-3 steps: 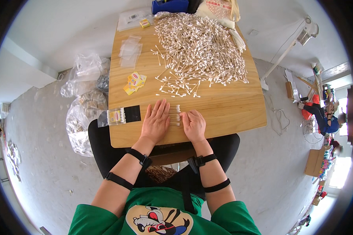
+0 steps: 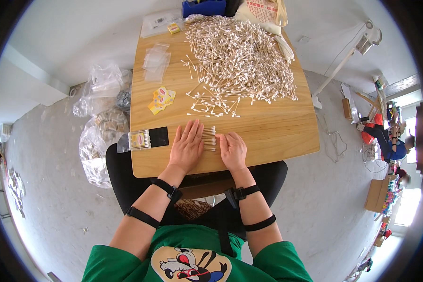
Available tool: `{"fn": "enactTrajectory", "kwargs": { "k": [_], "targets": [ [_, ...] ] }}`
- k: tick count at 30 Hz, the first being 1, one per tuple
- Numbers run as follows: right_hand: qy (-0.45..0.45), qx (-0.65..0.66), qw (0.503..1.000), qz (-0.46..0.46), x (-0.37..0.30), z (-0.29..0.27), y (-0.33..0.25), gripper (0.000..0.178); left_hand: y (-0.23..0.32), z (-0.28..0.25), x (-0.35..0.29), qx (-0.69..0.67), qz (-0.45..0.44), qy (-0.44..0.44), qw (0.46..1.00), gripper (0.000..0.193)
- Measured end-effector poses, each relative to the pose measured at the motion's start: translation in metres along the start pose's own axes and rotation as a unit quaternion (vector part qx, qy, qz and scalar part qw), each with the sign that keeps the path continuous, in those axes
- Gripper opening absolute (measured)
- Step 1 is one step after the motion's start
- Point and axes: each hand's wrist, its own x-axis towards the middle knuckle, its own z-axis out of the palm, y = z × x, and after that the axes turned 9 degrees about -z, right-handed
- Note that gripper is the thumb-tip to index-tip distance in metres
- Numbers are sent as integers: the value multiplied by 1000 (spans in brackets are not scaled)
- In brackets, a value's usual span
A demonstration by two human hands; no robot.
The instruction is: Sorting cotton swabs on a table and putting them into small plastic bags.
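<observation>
While the left hand (image 2: 187,148) part-hides swabs (image 2: 209,137), yellow cards (image 2: 162,99) lie beyond.

Left hand (image 2: 187,146) flat, fingers (image 2: 191,129) outstretched; right hand (image 2: 233,149) near it, fingers curled.

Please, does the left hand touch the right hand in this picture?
Apart. The head view shows a plain gap between the left hand and the right hand, with cotton swabs visible in it.

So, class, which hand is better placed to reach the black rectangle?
Left, I'd judge: the left hand lies palm down near the black rectangle; the right hand is farther off, by the right ends of the lined-up swabs.
</observation>
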Motion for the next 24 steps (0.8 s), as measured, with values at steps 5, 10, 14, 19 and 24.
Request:
{"fn": "enactTrajectory", "kwargs": {
  "k": [5, 10, 14, 19, 24],
  "targets": [
    [-12, -24, 1000, 9, 2, 2, -1, 16, -1, 0, 0, -2, 0, 0, 1000, 55],
    [-18, -36, 999, 14, 3, 1, 0, 18, 0, 1, 1, 10, 3, -3, 1000, 55],
    [-15, -26, 999, 37, 6, 3, -2, 19, 0, 0, 1, 14, -1, -6, 1000, 55],
    [-28, -34, 998, 50, 8, 3, -3, 18, 0, 1, 0, 8, 0, -5, 1000, 54],
    [-41, -41, 997, 60, 8, 2, -3, 18, 0, 0, 0, 3, -3, -4, 1000, 54]
  ]
}}
